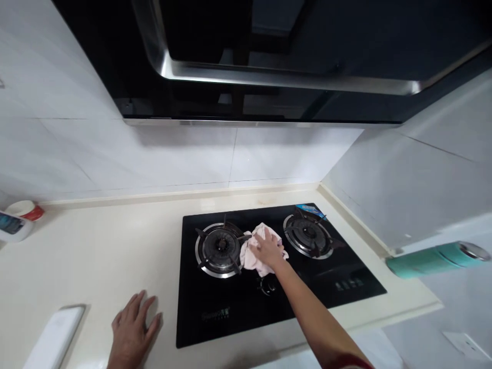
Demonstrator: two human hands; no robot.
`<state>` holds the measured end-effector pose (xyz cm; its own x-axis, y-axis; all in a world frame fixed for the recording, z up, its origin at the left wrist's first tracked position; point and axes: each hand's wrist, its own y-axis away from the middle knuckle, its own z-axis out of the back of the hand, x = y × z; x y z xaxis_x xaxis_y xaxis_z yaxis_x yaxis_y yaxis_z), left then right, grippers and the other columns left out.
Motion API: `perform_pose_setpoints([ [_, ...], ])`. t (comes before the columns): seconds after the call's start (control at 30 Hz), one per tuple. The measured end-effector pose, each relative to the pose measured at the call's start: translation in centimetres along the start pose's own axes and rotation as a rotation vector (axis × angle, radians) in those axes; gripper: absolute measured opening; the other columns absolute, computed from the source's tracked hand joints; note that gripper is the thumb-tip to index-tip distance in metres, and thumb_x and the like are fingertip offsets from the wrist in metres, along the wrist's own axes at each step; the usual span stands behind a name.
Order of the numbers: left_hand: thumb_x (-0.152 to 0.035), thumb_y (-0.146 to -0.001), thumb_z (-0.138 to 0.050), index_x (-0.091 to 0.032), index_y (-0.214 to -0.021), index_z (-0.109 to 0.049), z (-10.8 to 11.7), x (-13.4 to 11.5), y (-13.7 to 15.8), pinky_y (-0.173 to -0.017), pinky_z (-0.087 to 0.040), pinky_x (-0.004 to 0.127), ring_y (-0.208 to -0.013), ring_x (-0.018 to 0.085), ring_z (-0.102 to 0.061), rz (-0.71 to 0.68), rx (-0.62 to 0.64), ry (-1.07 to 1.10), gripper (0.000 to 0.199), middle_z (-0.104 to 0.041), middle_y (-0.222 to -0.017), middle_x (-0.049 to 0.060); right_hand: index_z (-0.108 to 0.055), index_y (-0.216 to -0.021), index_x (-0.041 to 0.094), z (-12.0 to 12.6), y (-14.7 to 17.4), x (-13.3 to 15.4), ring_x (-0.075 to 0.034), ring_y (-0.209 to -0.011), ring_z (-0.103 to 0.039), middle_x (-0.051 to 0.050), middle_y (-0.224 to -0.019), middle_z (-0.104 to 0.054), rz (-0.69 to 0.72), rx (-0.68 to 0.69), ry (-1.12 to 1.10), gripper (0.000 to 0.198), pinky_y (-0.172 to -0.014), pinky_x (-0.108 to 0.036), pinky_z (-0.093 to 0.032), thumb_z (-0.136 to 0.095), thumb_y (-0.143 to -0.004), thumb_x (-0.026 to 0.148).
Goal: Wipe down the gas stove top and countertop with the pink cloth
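My right hand [268, 249] presses on a crumpled pale pink cloth [251, 259], gripping it from above. The cloth lies on the black glass gas stove [234, 328], between the left burner [222, 246] and the right burner [308, 233]. It touches the edge of the left burner. One control knob [267, 287] shows just below the cloth, partly in shadow. Resting on the cream countertop [115, 246], left of the stove, my left hand [132, 328] is open with its fingers apart and holds nothing.
A black range hood [269, 102] overhangs the back. At the right edge of the counter stands a green cylinder [430, 260]. A white flat object [56, 335] lies front left. A white bottle [15, 228] and a red-and-white container [28, 209] stand far left.
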<state>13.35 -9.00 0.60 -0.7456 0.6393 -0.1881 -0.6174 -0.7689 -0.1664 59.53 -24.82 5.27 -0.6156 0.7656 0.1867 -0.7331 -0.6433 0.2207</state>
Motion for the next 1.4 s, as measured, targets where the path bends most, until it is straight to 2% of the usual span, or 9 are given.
perform_pose_setpoints([
  [0.1,-0.052,-0.09,-0.043,-0.03,-0.125,-0.065,-0.2,0.2,-0.2,-0.107,-0.036,0.05,-0.137,0.03,-0.046,-0.006,-0.018,-0.003,0.047,-0.056,-0.145,0.008,-0.043,-0.149,0.038,-0.8,3.1,-0.4,-0.043,-0.149,-0.012,-0.007,-0.168,-0.008,0.054,0.07,-0.011,0.069,-0.107,-0.066,-0.027,-0.062,-0.085,0.056],
  [0.2,-0.054,-0.09,-0.041,-0.031,-0.125,-0.064,-0.3,0.3,-0.3,-0.106,-0.036,0.05,-0.138,0.029,-0.046,-0.01,-0.022,0.001,0.049,-0.056,-0.145,0.008,-0.05,-0.143,0.033,-0.7,3.7,-0.9,-0.038,-0.15,-0.014,-0.007,-0.167,-0.015,0.123,0.051,-0.019,0.061,-0.112,-0.06,-0.022,-0.063,-0.085,0.048],
  [0.43,-0.054,-0.09,-0.039,-0.029,-0.125,-0.065,-0.1,0.3,-0.4,-0.105,-0.037,0.049,-0.136,0.03,-0.047,-0.009,-0.038,-0.013,0.05,-0.057,-0.144,0.009,-0.05,-0.141,0.028,2.8,-2.0,-3.0,-0.028,-0.14,-0.036,-0.01,-0.159,-0.032,0.046,-0.038,0.015,0.054,-0.111,-0.045,-0.028,-0.056,-0.089,0.036],
  [0.53,-0.054,-0.091,-0.037,-0.029,-0.124,-0.065,-0.2,0.3,-0.4,-0.104,-0.038,0.048,-0.136,0.03,-0.048,-0.024,-0.049,-0.021,0.05,-0.057,-0.144,0.009,-0.051,-0.14,0.028,3.8,-2.6,-5.1,-0.027,-0.131,-0.047,-0.011,-0.148,-0.045,0.022,-0.035,0.035,0.052,-0.105,-0.039,-0.034,-0.055,-0.088,0.03],
  [0.63,-0.055,-0.091,-0.037,-0.029,-0.124,-0.064,-0.4,0.4,-0.4,-0.105,-0.037,0.047,-0.137,0.028,-0.046,-0.022,-0.048,-0.028,0.05,-0.056,-0.144,0.008,-0.051,-0.14,0.029,3.9,-0.7,-7.6,-0.024,-0.118,-0.057,-0.011,-0.134,-0.054,-0.004,-0.019,0.07,0.052,-0.096,-0.033,-0.038,-0.057,-0.089,0.029],
  [0.8,-0.055,-0.091,-0.035,-0.028,-0.127,-0.062,-0.5,0.4,-0.3,-0.107,-0.035,0.047,-0.139,0.028,-0.044,-0.009,-0.034,-0.023,0.052,-0.054,-0.147,0.01,-0.046,-0.144,0.028,3.9,3.8,-11.3,-0.022,-0.105,-0.064,-0.012,-0.127,-0.055,-0.132,0.003,0.132,0.051,-0.083,-0.03,-0.042,-0.05,-0.094,0.03],
  [1.0,-0.052,-0.095,-0.034,-0.025,-0.128,-0.062,-0.2,0.0,-0.5,-0.106,-0.032,0.048,-0.138,0.029,-0.043,-0.041,-0.036,-0.046,0.051,-0.053,-0.145,0.013,-0.05,-0.14,0.026,4.8,3.7,-11.0,-0.025,-0.102,-0.065,-0.014,-0.122,-0.056,-0.183,0.059,0.184,0.047,-0.082,-0.033,-0.044,-0.05,-0.093,0.03],
  [1.2,-0.052,-0.097,-0.03,-0.024,-0.126,-0.061,0.1,-0.3,-0.6,-0.104,-0.033,0.048,-0.136,0.029,-0.044,-0.061,-0.047,-0.073,0.051,-0.053,-0.145,0.013,-0.051,-0.141,0.032,4.9,3.9,-8.3,-0.03,-0.119,-0.053,-0.013,-0.134,-0.044,0.022,0.163,0.212,0.054,-0.095,-0.041,-0.04,-0.06,-0.087,0.033],
  [1.4,-0.052,-0.097,-0.031,-0.023,-0.127,-0.061,0.2,-0.3,-0.7,-0.103,-0.035,0.049,-0.136,0.03,-0.044,-0.063,-0.042,-0.063,0.052,-0.052,-0.145,0.014,-0.07,-0.117,0.036,5.9,3.9,-6.3,-0.031,-0.121,-0.046,-0.007,-0.127,-0.048,0.304,0.382,0.248,0.055,-0.104,-0.046,-0.031,-0.082,-0.064,0.027],
])
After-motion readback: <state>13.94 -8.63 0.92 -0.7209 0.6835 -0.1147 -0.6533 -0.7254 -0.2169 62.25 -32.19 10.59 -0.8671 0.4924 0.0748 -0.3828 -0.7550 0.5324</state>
